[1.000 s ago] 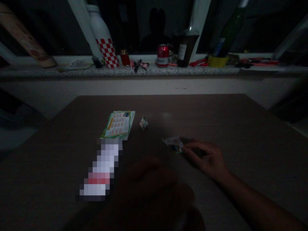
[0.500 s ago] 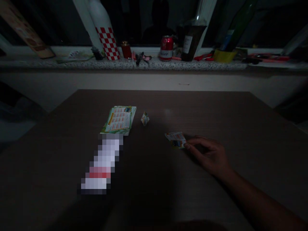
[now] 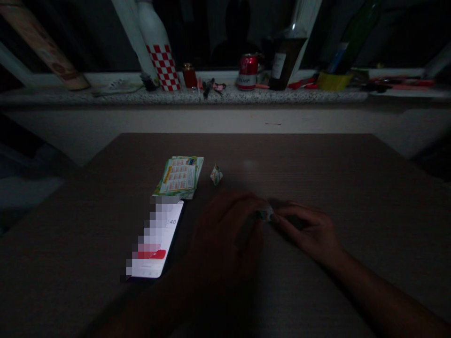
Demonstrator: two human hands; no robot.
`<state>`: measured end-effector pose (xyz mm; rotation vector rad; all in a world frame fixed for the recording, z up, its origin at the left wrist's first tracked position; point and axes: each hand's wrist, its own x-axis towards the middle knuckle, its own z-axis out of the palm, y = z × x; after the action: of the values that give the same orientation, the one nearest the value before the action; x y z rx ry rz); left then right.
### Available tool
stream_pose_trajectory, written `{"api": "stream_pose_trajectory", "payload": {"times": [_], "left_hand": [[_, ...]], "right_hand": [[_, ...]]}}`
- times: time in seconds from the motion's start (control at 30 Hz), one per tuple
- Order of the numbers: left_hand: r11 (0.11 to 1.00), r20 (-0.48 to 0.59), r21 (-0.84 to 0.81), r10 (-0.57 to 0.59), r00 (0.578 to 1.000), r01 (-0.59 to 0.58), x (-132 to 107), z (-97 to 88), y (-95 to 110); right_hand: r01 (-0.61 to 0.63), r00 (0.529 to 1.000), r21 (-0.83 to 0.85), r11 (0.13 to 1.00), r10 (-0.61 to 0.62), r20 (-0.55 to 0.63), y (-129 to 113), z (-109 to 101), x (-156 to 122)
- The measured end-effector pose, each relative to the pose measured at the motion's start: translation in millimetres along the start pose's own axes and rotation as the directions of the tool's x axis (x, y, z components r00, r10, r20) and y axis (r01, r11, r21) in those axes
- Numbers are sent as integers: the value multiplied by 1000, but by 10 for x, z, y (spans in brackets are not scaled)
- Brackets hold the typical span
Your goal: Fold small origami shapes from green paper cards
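Observation:
A small folded piece of printed paper (image 3: 265, 215) is pinched at its right end between the thumb and fingertips of my right hand (image 3: 313, 230), low over the table. From the left, my left hand (image 3: 225, 230) curves over the paper's other end. It is dark and blurred, its thumb and fingers apart with the paper's end between them; whether they touch it I cannot tell. Beyond my left hand stands a small pointed folded paper piece (image 3: 216, 175). Left of that lies a stack of printed paper sheets (image 3: 178, 176), with green edges and calendar-like blocks.
A lit phone (image 3: 160, 253), partly pixelated, lies left of my left hand on the brown table (image 3: 317, 159). Behind, the granite windowsill (image 3: 123, 97) carries a red checkered bottle (image 3: 165, 65), a red can (image 3: 248, 72), a dark bottle (image 3: 283, 63) and a yellow container (image 3: 334, 81).
My left hand has come into view from below and reached the paper's left side. My right hand keeps its pinch almost in place. The view has shifted slightly.

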<state>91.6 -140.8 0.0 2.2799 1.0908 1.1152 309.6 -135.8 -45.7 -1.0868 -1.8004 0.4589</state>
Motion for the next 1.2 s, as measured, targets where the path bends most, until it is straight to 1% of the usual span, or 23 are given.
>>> {"api": "stream_pose_trajectory", "payload": {"times": [0.03, 0.07, 0.1, 0.17, 0.27, 0.37, 0.5, 0.6, 0.7, 0.83, 1.03, 1.2], "left_hand": [[998, -36, 61, 3, 999, -1, 131, 10, -56], [996, -32, 88, 13, 999, -10, 215, 22, -116], [997, 16, 76, 15, 1000, -16, 257, 33, -177], [999, 123, 24, 28, 992, -32, 261, 46, -288], [999, 226, -30, 26, 974, -19, 213, 40, -395], [999, 278, -36, 33, 960, -23, 204, 47, -437], [997, 278, 7, 76, 958, -81, 196, 103, -450], [990, 240, 50, 114, 964, -129, 166, 138, -443], [975, 182, 60, 201, 962, -215, 139, 144, -424], [945, 151, 60, 310, 939, -322, 130, 129, -397], [911, 167, 82, 388, 906, -405, 153, 161, -350], [905, 186, 65, 402, 896, -420, 150, 235, -354]], "right_hand": [[35, 999, 15, 999, -36, 16, -9, 1, 7], [72, 997, 31, 997, -73, 29, -17, 1, 14], [106, 993, 43, 993, -108, 40, -24, 0, 19], [152, 987, 51, 987, -155, 49, -36, -6, 23], [172, 985, 21, 985, -173, 28, -56, -23, 17], [205, 979, 2, 979, -205, 12, -72, -24, 18], [277, 960, -1, 961, -277, 31, -70, 9, 43], [323, 946, -19, 946, -322, 31, -64, 27, 58], [340, 940, -45, 939, -339, 30, -68, 24, 61], [344, 939, -86, 935, -342, 33, -79, 13, 59], [403, 915, -150, 903, -391, 103, -125, 39, 70], [417, 908, -177, 891, -401, 122, -159, 52, 75]]}}
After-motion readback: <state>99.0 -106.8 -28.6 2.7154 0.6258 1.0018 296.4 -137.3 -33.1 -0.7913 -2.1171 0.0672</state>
